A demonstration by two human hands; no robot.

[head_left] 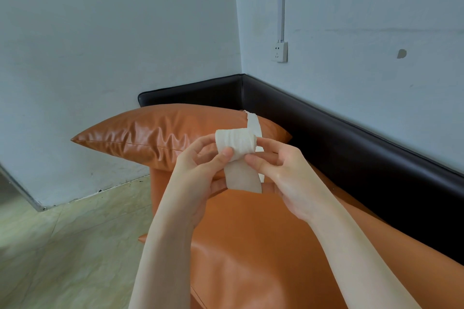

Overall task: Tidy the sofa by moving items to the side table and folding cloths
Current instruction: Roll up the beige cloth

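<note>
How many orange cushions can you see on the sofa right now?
1: the orange cushion stands at the sofa's far end, against the black backrest, behind both hands. Others may lie outside the frame.

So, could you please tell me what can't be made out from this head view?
- Side table: nowhere in the frame.
- White strip: its middle is covered by the fingers of the left hand and right hand; its far end drops behind the orange cushion.
- Sofa seat: cut off by the bottom edge and partly hidden by both forearms.
</note>
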